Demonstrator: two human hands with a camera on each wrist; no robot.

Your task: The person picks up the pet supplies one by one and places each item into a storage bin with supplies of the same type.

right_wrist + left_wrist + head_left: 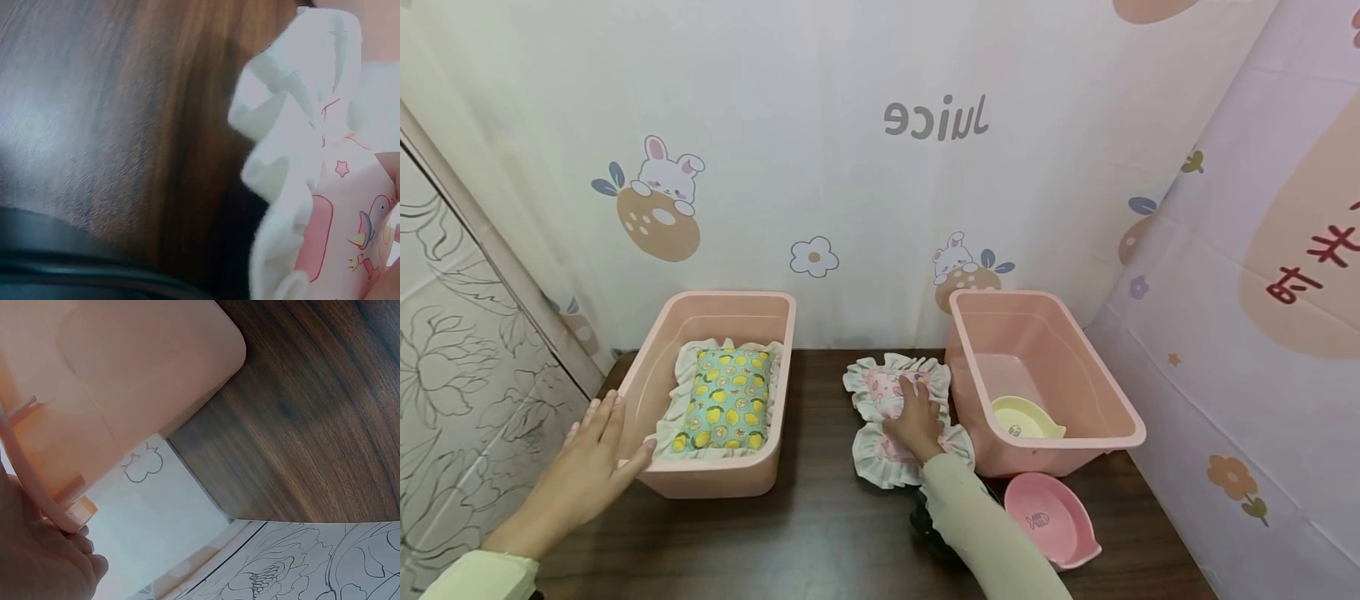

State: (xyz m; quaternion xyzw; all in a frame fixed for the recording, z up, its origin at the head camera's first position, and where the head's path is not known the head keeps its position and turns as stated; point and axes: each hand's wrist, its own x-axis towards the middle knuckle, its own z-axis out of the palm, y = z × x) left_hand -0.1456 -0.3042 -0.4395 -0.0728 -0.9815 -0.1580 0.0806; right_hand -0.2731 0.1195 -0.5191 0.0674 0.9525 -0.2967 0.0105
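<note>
The right hand (919, 421) pinches the pink ruffled pillow (882, 397) mid-body near the desk's (820, 533) back edge; a deeper hold would likely steady any lift. The left hand's (586, 454) fingers, straight, rest at the left bin's (715, 472) rim.

Two hands (587, 467) (917, 419), two tubs (718, 483) (1018, 362), two dishes (1032, 412) (1051, 518), one lemon-print cushion (730, 396), two pink cushions (880, 386) (882, 454)

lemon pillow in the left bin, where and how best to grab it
Probably grip the pillow across its plump middle, coming from above: it lies inside the left bin, whose walls rise around it, and the thin frill may just fold.
</note>
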